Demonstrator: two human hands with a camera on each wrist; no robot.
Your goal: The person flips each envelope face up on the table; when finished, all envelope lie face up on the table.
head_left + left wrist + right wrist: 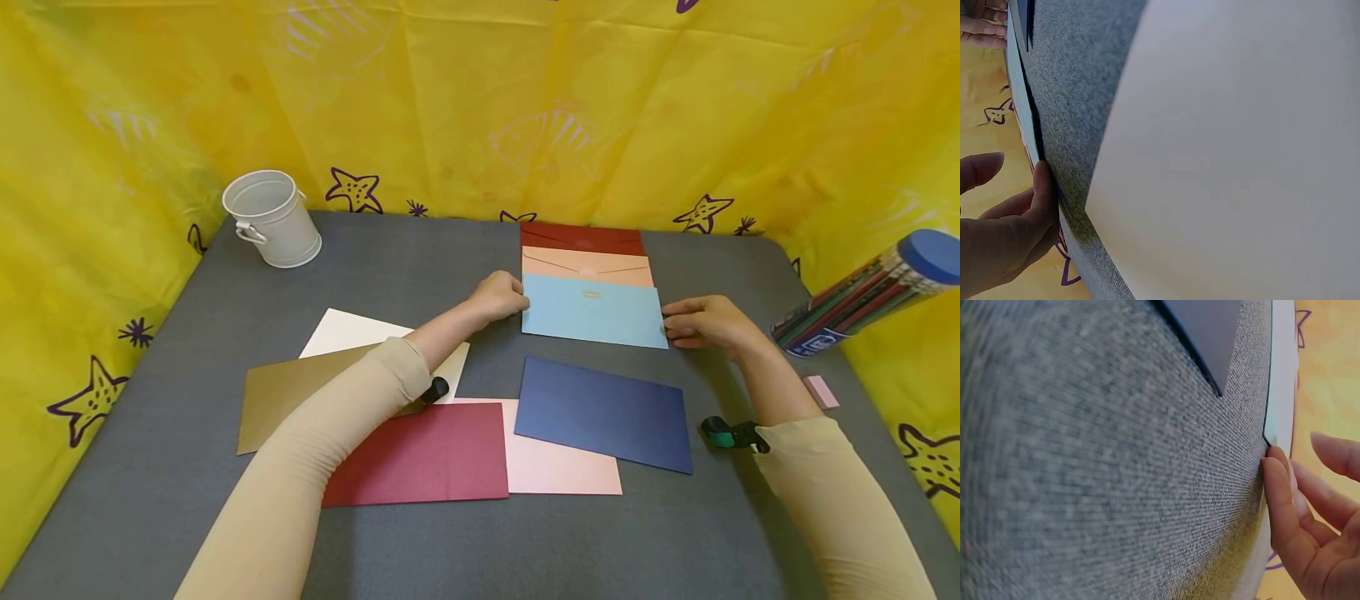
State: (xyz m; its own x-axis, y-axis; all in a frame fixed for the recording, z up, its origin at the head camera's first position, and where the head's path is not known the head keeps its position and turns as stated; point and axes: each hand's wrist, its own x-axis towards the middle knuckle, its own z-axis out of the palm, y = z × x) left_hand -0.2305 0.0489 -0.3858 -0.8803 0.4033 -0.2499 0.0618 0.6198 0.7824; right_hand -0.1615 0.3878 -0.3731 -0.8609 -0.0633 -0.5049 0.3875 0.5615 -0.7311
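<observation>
A light blue envelope (592, 311) lies flat on the grey table (420, 275), in front of a peach envelope (586, 267) and a dark red envelope (581, 237). My left hand (501, 296) touches its left edge; in the left wrist view the thumb (1044, 187) presses against that edge (1019, 94) while the other fingers stay loose above. My right hand (697, 321) touches the right edge, with a fingertip (1277, 478) at the envelope's corner (1280, 381). Neither hand grips anything.
A navy card (603, 412), pink card (562, 468), maroon card (427, 454), gold card (288, 396) and white card (341, 332) lie nearer me. A white bucket (272, 217) stands back left. A pencil tube (870, 292) and pink eraser (821, 392) are at the right.
</observation>
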